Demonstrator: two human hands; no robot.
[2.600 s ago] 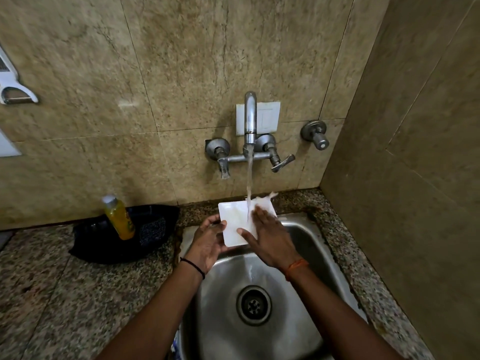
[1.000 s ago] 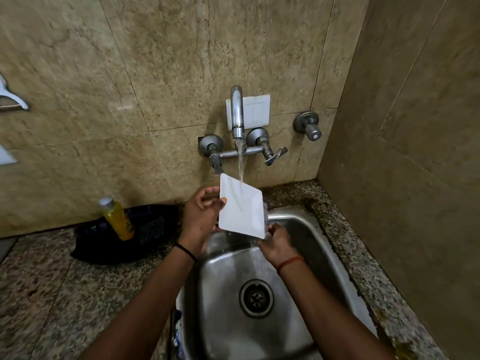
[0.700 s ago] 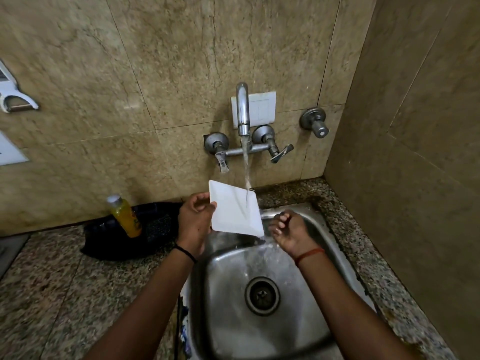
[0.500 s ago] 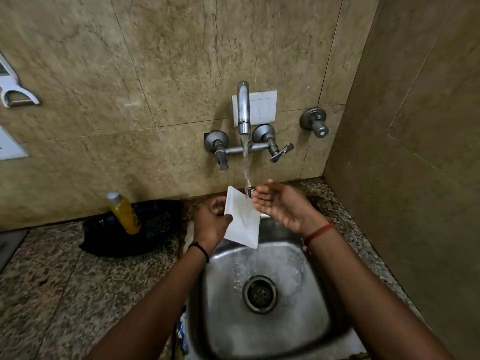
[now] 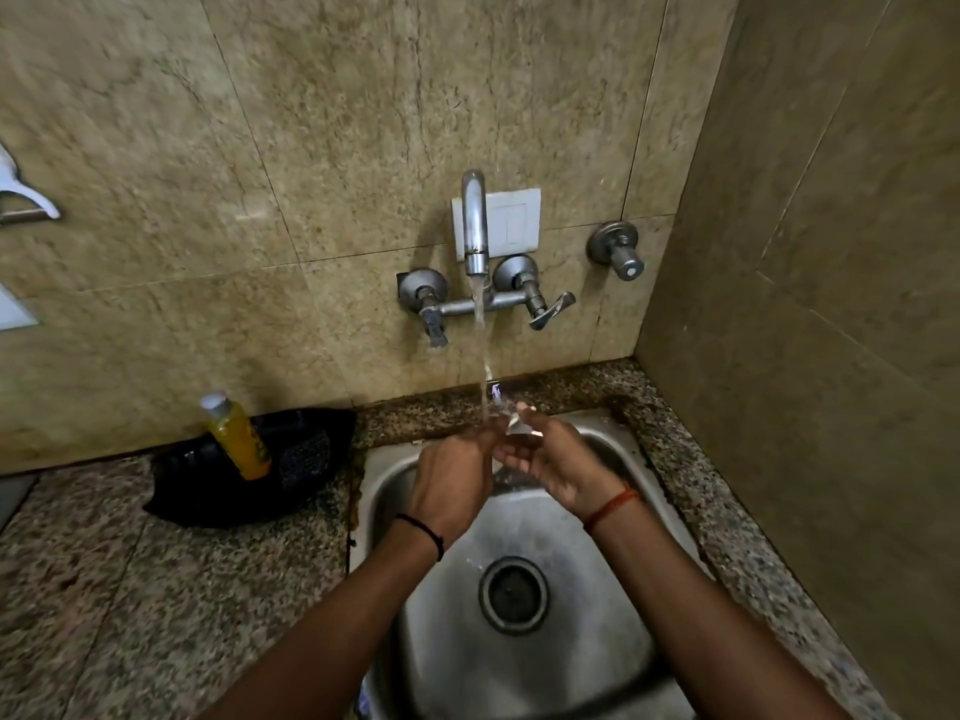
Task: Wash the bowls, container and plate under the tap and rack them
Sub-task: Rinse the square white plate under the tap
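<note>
Since half a second ago both hands have closed together under the tap (image 5: 474, 220) stream; left hand (image 5: 453, 483) back-up, right hand (image 5: 545, 457) palm-up, fingers spread; plate hidden, grip indeterminable; judged light, stiff, wet-slippery, best pinched at opposite edges.

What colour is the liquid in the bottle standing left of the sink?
Yellow-orange, under a pale cap; the bottle shows clearly in the head view.
</note>
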